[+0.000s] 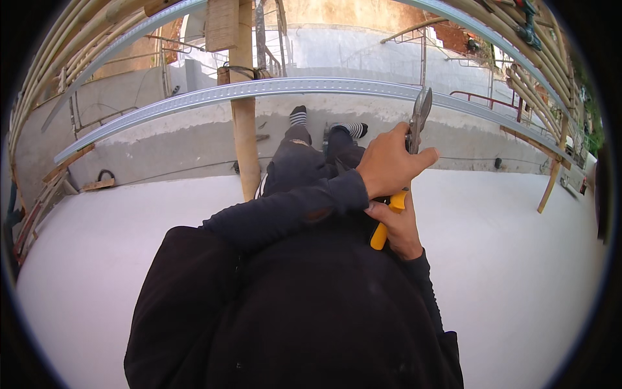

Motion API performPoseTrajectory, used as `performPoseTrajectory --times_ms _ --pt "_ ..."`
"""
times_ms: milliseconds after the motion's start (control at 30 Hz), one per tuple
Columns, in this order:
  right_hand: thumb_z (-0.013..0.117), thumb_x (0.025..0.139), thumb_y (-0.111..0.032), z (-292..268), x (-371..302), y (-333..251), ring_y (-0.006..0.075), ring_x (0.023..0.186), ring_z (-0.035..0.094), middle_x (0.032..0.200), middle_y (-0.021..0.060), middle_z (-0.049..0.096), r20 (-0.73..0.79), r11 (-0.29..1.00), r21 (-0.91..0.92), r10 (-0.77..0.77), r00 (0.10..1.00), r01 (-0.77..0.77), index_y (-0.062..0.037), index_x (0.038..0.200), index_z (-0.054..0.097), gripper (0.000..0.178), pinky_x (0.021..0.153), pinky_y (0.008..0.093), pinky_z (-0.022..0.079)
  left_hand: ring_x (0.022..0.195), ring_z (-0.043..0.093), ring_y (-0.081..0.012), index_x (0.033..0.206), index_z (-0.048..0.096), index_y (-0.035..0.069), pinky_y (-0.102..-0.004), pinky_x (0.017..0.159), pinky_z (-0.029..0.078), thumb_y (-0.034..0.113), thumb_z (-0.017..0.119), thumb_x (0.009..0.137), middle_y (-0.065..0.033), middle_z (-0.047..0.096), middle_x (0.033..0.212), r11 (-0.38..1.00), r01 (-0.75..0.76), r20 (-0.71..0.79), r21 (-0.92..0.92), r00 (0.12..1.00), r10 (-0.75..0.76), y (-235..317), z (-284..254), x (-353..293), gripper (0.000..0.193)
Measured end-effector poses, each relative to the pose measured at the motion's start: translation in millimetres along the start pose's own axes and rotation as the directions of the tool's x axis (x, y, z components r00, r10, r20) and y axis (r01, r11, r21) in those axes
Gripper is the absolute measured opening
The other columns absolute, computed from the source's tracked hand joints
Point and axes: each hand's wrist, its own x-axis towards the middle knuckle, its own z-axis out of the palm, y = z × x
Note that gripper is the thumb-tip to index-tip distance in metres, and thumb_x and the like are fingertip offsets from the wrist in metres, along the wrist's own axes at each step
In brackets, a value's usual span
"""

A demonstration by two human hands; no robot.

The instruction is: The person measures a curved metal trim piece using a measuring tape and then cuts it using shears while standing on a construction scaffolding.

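Note:
A pair of tin snips (420, 118) with grey metal jaws and yellow handles is held up right of centre, jaws pointing away from me. My left hand (394, 161) reaches across from the left and closes round the snips below the jaws, its thumb sticking out to the right. Just beneath it, my right hand (403, 227) grips the handle end, with the thumb beside a yellow grip. The snips' middle is mostly covered by my hands. Beyond the jaws runs a long galvanized metal channel (311, 86), crossing from left to right.
An upright bamboo pole (244, 142) stands left of my legs, with a wooden block (222, 26) near its top. Bamboo poles (84, 39) line the far left, and more are at right. A power drill (530, 26) is at the upper right. My striped-sock feet are below the channel.

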Motion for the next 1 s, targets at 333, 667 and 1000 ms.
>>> performPoseTrajectory --times_ms 333,667,1000 --pt "0.067 0.071 -0.008 -40 26 2 0.0136 0.093 0.052 0.1 0.0039 0.047 0.134 0.97 -0.154 0.212 0.968 -0.191 -0.0084 0.145 0.029 0.084 0.081 0.0288 0.046 0.128 0.042 -0.0409 0.138 0.042 0.004 -0.0449 0.106 0.036 0.065 0.079 0.057 -0.0228 0.041 0.14 0.371 -0.239 0.1 0.898 0.929 0.356 -47 -154 45 0.107" --pt "0.066 0.073 -0.014 12 81 26 0.0171 0.101 0.054 0.111 0.0102 0.055 0.255 0.913 -0.128 0.408 0.877 -0.387 -0.0046 0.152 0.017 0.094 0.093 0.0284 0.04 0.091 0.065 -0.0367 0.11 0.065 0.009 -0.0434 0.082 0.05 0.037 0.072 0.068 -0.019 0.068 0.096 0.391 -0.115 0.172 0.913 0.978 -0.115 -98 -221 87 0.051" --pt "0.069 0.071 -0.018 34 82 13 0.0202 0.104 0.052 0.114 0.0123 0.053 0.151 0.917 -0.148 0.391 0.908 -0.37 -0.0021 0.152 0.014 0.099 0.096 0.0281 0.037 0.088 0.065 -0.0378 0.094 0.063 0.003 -0.0471 0.077 0.051 0.037 0.065 0.071 -0.0187 0.067 0.09 0.359 -0.177 0.182 0.916 0.983 0.018 -113 -224 92 0.041"
